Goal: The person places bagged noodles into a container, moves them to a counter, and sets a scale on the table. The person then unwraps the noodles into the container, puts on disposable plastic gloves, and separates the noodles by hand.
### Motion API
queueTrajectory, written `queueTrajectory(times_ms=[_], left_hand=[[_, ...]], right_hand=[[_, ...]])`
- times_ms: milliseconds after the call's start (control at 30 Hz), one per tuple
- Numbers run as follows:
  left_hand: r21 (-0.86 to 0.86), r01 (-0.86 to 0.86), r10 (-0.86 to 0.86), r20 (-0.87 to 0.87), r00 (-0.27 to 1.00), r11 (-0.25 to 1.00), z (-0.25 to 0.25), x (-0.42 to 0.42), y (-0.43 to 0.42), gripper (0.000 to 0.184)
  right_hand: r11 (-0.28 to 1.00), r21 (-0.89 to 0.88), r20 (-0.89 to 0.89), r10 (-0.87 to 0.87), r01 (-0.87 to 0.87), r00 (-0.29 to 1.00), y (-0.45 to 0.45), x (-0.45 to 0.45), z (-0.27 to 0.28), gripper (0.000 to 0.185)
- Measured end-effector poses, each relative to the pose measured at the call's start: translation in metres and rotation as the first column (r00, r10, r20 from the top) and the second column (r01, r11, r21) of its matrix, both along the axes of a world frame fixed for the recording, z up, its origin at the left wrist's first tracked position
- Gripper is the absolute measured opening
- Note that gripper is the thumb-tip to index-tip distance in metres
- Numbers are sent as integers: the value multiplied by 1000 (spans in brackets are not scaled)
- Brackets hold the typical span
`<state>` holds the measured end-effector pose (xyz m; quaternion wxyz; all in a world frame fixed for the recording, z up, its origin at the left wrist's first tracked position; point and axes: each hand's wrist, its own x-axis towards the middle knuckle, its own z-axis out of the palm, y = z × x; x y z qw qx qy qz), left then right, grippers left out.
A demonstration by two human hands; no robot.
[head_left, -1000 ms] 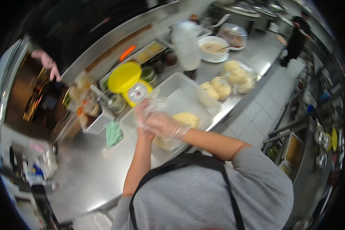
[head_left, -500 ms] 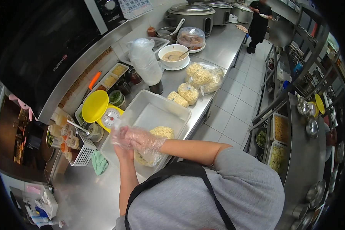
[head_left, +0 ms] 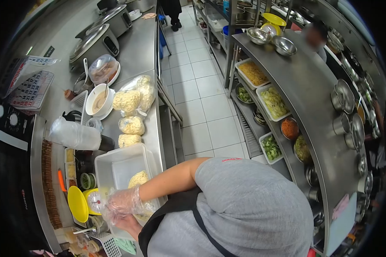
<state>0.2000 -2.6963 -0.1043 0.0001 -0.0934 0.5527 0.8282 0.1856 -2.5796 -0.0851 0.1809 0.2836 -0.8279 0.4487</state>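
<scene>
My right hand [head_left: 125,200], in a clear plastic glove, is closed beside the yellow scale [head_left: 93,201], over the left part of a translucent tub [head_left: 101,165]. Just below it, my left hand [head_left: 125,222] meets it, partly covered by loose clear plastic. What the fingers hold, if anything, cannot be made out. Pale noodles [head_left: 138,179] lie in the tub beside my right wrist. Bagged noodle portions [head_left: 131,125] sit on the counter beyond the tub.
A plastic-wrapped stack [head_left: 75,133], a white bowl [head_left: 99,101] and rice cookers [head_left: 95,48] stand along the counter. A steel shelf unit [head_left: 296,85] holds food trays at the right. One person [head_left: 172,10] stands up the aisle; another person [head_left: 316,36] is behind the shelf.
The view has swung right, showing more of the aisle and shelves. My two hands remain together over the tub's left part.
</scene>
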Motion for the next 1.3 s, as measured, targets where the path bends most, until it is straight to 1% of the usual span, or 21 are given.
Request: queueTrajectory(times_ms=[100,200,233,300,333,367,400,433,500,633,700,733,767,800,833,867,933,1000,1067,1167,1300], left_hand=[[-125,54,-52,20,998,991,-17,-8,-15,64],[-396,142,-163,-20,987,907,-33,-21,-38,65],[-477,150,-191,-39,981,866,-33,-24,-42,65],[-480,90,-139,-68,988,872,-23,-15,-40,66],[-152,18,-46,-182,982,988,3,-5,-12,67],[191,-28,80,-267,961,981,22,4,7,67],[194,-71,122,-264,957,978,29,10,12,67],[232,-57,111,-230,967,971,35,14,15,68],[293,-14,80,-214,974,956,33,16,10,71],[322,73,13,-256,967,944,28,12,6,67],[398,108,-11,-236,972,911,30,14,0,69],[472,152,-52,-218,975,868,30,17,-2,70],[472,139,-40,-214,976,871,27,16,-6,70],[495,220,-127,-214,969,841,24,13,-9,71],[516,294,-210,-215,954,804,22,11,-12,72],[514,274,-190,-210,959,813,19,11,-14,72],[479,405,-286,-304,909,779,23,11,-7,76],[418,159,-142,-73,987,895,53,20,12,82],[288,183,-158,-111,981,940,45,17,12,93],[351,31,-34,3,999,936,44,16,5,98],[499,100,-84,-55,995,861,54,21,1,106]], right_hand=[[992,80,-100,109,-101,989,12,4,4,18],[979,26,-188,204,-202,961,8,7,3,21],[969,38,-190,249,-246,950,14,11,12,21],[928,113,-67,362,-354,930,24,18,29,23],[909,127,-67,408,-398,910,25,17,28,23],[950,54,-107,313,-309,944,24,18,25,24],[977,-30,-134,207,-213,969,19,17,19,25],[968,-28,-131,242,-248,961,14,14,13,25],[983,105,-153,163,-148,975,7,8,-1,26],[974,166,-150,180,-155,972,-2,-5,-12,33],[954,108,95,272,-281,958,10,4,7,33],[950,105,100,284,-294,954,15,13,16,33],[952,69,-53,301,-298,952,20,21,27,31],[951,32,-208,306,-307,929,22,24,32,30],[946,27,-205,322,-323,924,21,21,27,30],[959,30,-114,284,-283,952,20,15,20,29],[967,71,-4,245,-244,970,18,8,16,28],[951,180,54,246,-252,968,21,3,18,24],[924,286,67,244,-253,967,15,2,17,20],[939,278,-138,249,-203,959,16,13,18,18],[880,315,-298,446,-355,844,14,21,17,24]])
